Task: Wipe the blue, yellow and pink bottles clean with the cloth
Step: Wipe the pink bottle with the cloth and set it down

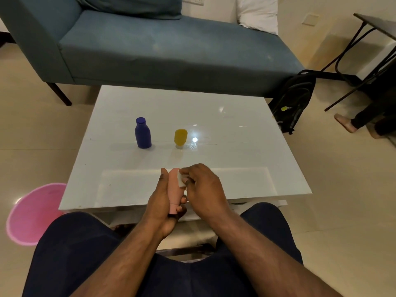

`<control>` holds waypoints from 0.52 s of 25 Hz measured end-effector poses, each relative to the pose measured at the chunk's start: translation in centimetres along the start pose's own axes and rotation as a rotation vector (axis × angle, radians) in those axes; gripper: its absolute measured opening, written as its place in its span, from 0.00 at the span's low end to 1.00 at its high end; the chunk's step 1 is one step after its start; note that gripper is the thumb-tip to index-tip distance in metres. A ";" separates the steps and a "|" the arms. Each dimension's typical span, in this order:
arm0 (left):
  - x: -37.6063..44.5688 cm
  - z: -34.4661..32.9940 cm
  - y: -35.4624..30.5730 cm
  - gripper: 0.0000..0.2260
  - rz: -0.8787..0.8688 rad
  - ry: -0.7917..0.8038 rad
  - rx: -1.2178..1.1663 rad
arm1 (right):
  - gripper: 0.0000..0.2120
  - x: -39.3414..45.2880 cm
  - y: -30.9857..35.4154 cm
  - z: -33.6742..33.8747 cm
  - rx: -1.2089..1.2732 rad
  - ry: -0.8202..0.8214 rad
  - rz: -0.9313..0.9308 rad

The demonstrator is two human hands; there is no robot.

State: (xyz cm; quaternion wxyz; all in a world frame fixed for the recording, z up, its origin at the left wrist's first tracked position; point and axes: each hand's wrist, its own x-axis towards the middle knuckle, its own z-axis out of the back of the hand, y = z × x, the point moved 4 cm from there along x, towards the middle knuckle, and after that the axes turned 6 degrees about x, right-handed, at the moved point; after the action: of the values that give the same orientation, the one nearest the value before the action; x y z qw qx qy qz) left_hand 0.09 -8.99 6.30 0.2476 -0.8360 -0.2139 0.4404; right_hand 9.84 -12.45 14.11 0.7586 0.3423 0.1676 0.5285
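The left hand [164, 202] wraps around the lower end of the pink bottle [176, 189], holding it above the near edge of the counter [235, 146]. The right hand [203, 187] pinches a small white cloth [180, 180] against the bottle's upper side.

To do this wipe well, the left hand should probably turn the bottle bit by bit while the cloth runs its full length, cap end included, with steady pressure so no strip is missed. The grip needs to shift at some point, since the fingers cover part of the surface.

Count: 3 bottles in all, 1 pink in hand, 1 blue bottle [143, 133] and 1 yellow bottle [180, 137] standing apart on the counter farther back, the yellow one cap down. 1 cloth.
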 end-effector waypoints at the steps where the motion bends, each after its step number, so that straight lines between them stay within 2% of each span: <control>1: 0.1 0.1 0.1 0.32 0.016 0.002 -0.034 | 0.12 -0.9 0.1 -0.6 -0.004 0.009 0.022; 7: 0.0 0.0 0.2 0.29 0.120 0.013 -0.083 | 0.11 1.1 -0.5 0.3 0.060 -0.052 0.029; 13: -0.5 0.1 -0.2 0.28 0.148 0.076 -0.258 | 0.13 -3.2 1.1 -1.9 -0.115 0.068 0.190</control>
State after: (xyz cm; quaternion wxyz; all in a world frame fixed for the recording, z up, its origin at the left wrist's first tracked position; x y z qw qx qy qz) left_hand -0.29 -9.05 6.69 0.1128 -0.8904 -0.1970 0.3946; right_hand 6.66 -14.50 13.23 0.7174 0.2944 0.1294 0.6180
